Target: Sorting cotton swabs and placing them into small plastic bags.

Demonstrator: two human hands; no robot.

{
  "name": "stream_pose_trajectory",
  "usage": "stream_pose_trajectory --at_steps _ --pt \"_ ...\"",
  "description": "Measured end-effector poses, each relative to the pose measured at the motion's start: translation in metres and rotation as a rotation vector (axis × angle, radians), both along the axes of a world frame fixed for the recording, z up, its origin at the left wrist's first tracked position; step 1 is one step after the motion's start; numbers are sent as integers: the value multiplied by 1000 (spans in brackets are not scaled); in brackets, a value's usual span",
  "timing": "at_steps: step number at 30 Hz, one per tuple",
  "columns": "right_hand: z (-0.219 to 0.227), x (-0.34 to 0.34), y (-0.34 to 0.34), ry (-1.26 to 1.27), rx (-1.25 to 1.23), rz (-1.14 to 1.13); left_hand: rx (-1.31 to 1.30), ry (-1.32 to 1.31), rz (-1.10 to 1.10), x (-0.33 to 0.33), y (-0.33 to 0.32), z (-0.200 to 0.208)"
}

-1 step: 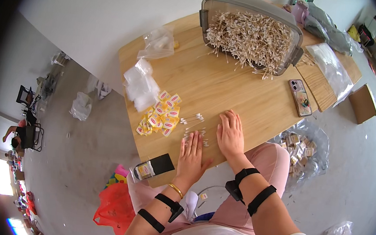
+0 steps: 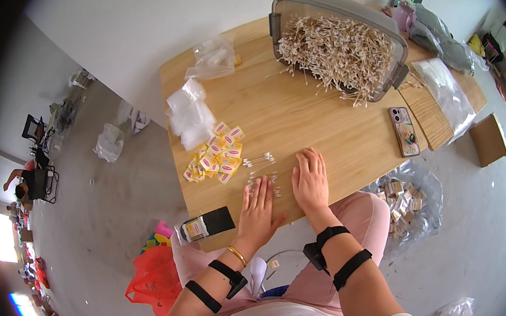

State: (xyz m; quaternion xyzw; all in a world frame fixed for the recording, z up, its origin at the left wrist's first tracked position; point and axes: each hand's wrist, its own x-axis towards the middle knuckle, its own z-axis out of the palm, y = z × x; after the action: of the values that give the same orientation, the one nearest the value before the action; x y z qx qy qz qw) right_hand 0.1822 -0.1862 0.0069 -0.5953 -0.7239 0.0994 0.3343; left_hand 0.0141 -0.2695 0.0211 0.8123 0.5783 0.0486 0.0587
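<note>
My left hand (image 2: 256, 212) lies palm down at the table's near edge, fingers stretched over several cotton swabs (image 2: 257, 160) spread in small groups. Some swabs are partly hidden under its fingertips. To the right of them, my right hand (image 2: 310, 180) rests flat on the bare wood, fingers extended and holding nothing. Just left of the swabs is a heap of small yellow-and-white printed cards (image 2: 218, 153). At the near left corner lies a black holder (image 2: 219, 219) with a small filled packet of swabs (image 2: 195, 229) at its left end.
A grey bin (image 2: 341, 5) full of loose swabs (image 2: 336, 50) lies tipped at the back of the wooden table (image 2: 341, 130). Clear plastic bags (image 2: 189, 114) are stacked at left. A phone (image 2: 404, 132) sits at right. Below the right edge, a plastic sack (image 2: 430, 187) holds filled packets.
</note>
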Motion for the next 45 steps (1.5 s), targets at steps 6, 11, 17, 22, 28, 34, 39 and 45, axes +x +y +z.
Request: stream_pose_trajectory --at_steps 6,11,17,22,28,34,39,45 --pt "-2 1 0 -13 -11 -4 13 -46 -77 0 -10 7" --pt "0 1 0 -35 -9 0 -71 -94 -64 0 -20 0" --pt "2 2 1 -9 -7 4 12 -81 -21 -6 -8 2" --pt "10 -2 -11 393 -96 66 117 -251 51 -22 4 5" --pt "10 -40 -26 699 -201 276 56 -532 124 -23 24 -6" --pt "4 -65 -28 654 -213 372 85 -385 90 -9 38 -27" --pt "4 -45 -3 672 -153 294 72 -854 122 -25 36 -16" --pt "4 -56 20 693 -192 325 32 -1010 202 -37 60 -14"
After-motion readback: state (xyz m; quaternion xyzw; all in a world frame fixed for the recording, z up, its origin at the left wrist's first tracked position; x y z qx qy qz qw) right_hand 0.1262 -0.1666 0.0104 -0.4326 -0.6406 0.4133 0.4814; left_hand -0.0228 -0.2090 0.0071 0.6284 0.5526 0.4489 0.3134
